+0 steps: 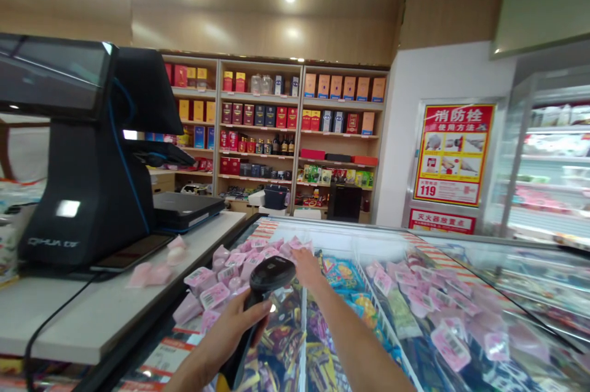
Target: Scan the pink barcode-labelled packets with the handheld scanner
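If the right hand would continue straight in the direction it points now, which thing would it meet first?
Most likely the pink packets directly ahead of the right hand; it may already touch them, as depth is unclear here.

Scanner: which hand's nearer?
Left hand: it grips the scanner by its handle. The right hand is apart from it, farther forward, at the pink packages.
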The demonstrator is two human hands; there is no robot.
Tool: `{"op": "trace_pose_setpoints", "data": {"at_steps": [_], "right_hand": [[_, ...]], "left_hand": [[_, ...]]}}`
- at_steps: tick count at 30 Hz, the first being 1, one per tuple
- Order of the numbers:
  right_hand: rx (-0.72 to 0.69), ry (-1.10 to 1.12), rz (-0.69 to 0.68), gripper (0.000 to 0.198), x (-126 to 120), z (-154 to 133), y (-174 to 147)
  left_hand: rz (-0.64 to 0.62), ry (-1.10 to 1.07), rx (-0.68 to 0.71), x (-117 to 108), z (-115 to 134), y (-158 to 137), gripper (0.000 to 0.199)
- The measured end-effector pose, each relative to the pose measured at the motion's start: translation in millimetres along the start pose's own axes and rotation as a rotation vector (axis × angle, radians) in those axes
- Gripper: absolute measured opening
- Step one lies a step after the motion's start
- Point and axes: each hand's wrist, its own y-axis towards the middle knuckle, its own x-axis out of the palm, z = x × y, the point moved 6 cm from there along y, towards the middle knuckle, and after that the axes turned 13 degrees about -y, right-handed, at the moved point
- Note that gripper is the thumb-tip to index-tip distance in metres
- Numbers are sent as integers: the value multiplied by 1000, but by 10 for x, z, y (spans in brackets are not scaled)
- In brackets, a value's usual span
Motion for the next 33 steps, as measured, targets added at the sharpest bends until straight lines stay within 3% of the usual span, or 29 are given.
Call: {"op": "trace_pose_setpoints", "data": {"at_steps": [2, 5, 8, 11, 15, 19, 22, 27, 30, 33], "right_hand": [[53, 195, -8, 34, 53, 61, 10], [271, 636, 62, 26, 95, 358, -79], [482, 1025, 59, 29, 135, 707, -293], [603, 1392, 35, 29, 137, 938, -520], [602, 1633, 64, 22, 80, 1047, -667], [593, 1836, 60, 18, 57, 1010, -687], [599, 1776, 71, 20, 40, 1015, -690], [614, 1346, 209, 32, -12, 1243, -711], [581, 797, 336, 35, -142, 1470, -752], [400, 192, 359, 31, -261, 1567, -777]], "left_hand": [[6, -2, 1, 12, 49, -48, 28], [-22, 7, -12, 41, 60, -82, 28], [-61, 9, -20, 114, -1, -83, 30], [-110, 1, -32, 257, -53, -104, 31], [-203, 39, -58, 461, -38, -162, 30], [-264, 115, -103, 530, -77, -167, 30], [-269, 133, -84, 503, -125, -140, 30], [-209, 104, -29, 427, -107, -108, 27], [-108, 74, -18, 368, -23, -73, 26], [-33, 42, 12, 328, 80, 12, 25]]}}
